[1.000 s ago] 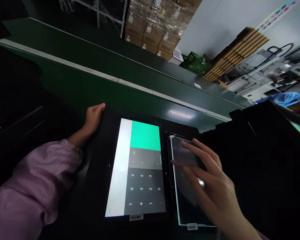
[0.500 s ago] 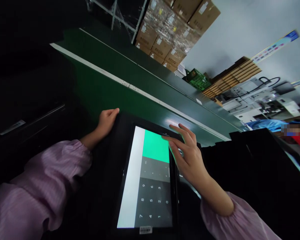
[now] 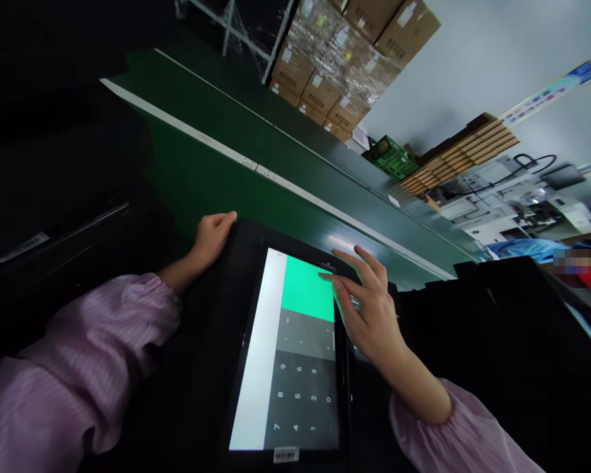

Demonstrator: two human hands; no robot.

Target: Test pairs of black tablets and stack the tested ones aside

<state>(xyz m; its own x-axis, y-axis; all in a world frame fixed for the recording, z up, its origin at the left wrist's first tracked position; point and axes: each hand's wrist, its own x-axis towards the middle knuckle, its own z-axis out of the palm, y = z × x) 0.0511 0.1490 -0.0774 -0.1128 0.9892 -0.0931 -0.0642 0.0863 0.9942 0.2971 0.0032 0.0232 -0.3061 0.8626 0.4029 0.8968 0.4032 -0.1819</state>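
Note:
A tablet point(image 3: 305, 381) lies in front of me with a calculator on its lit screen: a white strip, a bright green block and dark number keys. My right hand point(image 3: 372, 302) hovers over its right edge, fingers spread, the index fingertip at the green block; whether it touches the glass I cannot tell. My left hand point(image 3: 213, 238) is curled closed at the far left corner of the black surface point(image 3: 241, 263) around the tablet. What its fingers grip, if anything, is hidden. A barcode label point(image 3: 286, 454) sits on the tablet's near edge.
Beyond the tablet runs a green worktable point(image 3: 201, 177) with a white strip point(image 3: 187, 131) along it. Wrapped cartons point(image 3: 320, 85), a green crate point(image 3: 391, 156) and stacked brown trays point(image 3: 463, 154) stand behind. Dark stacked shapes point(image 3: 502, 315) are at right, near a partly seen person.
My right hand has shifted very slightly, its index fingertip still by the green block. Tiny marks now show at the top of the white strip. My left hand stays in place.

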